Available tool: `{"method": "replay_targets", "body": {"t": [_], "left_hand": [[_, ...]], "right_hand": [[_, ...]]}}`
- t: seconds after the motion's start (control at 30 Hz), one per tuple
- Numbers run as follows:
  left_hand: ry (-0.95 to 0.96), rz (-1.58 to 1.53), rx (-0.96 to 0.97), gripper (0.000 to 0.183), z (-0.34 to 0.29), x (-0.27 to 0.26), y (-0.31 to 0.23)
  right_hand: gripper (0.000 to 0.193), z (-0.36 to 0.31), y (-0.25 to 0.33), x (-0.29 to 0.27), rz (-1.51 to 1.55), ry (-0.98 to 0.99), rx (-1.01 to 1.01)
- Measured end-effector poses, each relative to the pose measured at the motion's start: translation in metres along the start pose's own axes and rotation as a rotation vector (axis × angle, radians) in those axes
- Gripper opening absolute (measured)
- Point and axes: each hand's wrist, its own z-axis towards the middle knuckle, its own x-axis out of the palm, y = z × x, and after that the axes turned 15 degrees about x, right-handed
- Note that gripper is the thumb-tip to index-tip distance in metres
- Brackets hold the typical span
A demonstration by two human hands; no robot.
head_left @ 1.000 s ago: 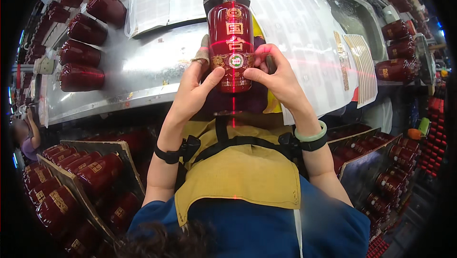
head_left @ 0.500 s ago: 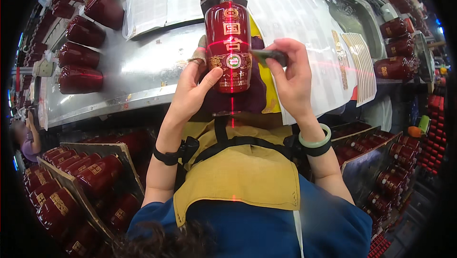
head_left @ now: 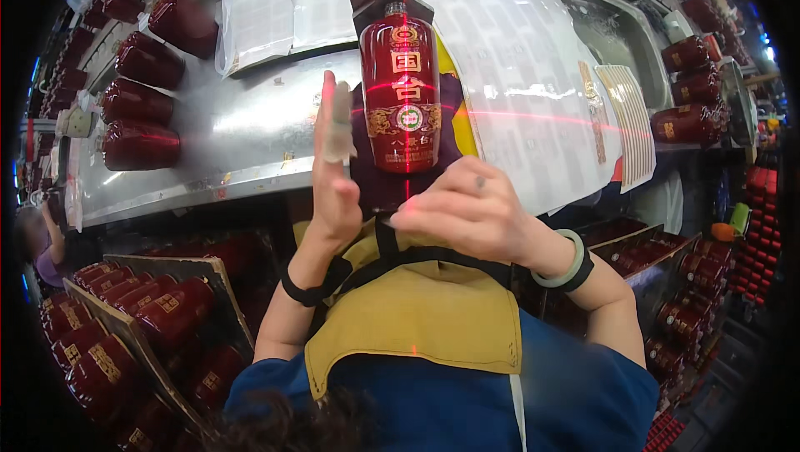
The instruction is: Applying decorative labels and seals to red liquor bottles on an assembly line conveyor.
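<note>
The red bottle lies on a purple cloth in front of me. My left hand is spread beside it. My right hand is curled near its bottom; I can't tell if it pinches anything.

A red bottle lay on a dark cloth, its neck at a dark holder, with red light lines across it. The left hand, a pale cover on one finger, stood straight-fingered just beside the bottle. The right hand was curled near its base; whether it held anything was unclear. White sheets lay to the right, more bottles to the left on the metal bench.
</note>
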Motion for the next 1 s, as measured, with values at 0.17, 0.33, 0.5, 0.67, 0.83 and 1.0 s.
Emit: {"method": "replay_targets", "body": {"t": [0.17, 0.33, 0.5, 0.67, 0.83, 1.0], "left_hand": [[0.147, 0.558, 0.212, 0.094, -0.032, 0.008, 0.002], [-0.006, 0.447, 0.09, 0.091, -0.038, 0.009, 0.001], [-0.11, -0.065, -0.309, 0.097, 0.004, 0.015, -0.003], [-0.026, 0.374, 0.082, 0.088, 0.01, 0.005, -0.013], [-0.101, 0.189, -0.179, 0.097, 0.005, 0.013, -0.014], [-0.088, 0.122, -0.187, 0.101, 0.0, 0.016, -0.011]], "right_hand": [[0.028, -0.005, -0.033, -0.005, -0.168, -0.33, 0.154], [0.024, -0.004, -0.014, -0.012, -0.067, -0.153, 0.096], [0.026, 0.025, -0.029, -0.009, -0.24, -0.291, 0.075], [0.026, 0.01, -0.014, -0.007, -0.041, -0.12, 0.029], [0.027, 0.015, -0.033, -0.008, -0.138, -0.354, 0.19], [0.031, 0.002, -0.013, -0.004, 0.032, -0.204, 0.213]]}}
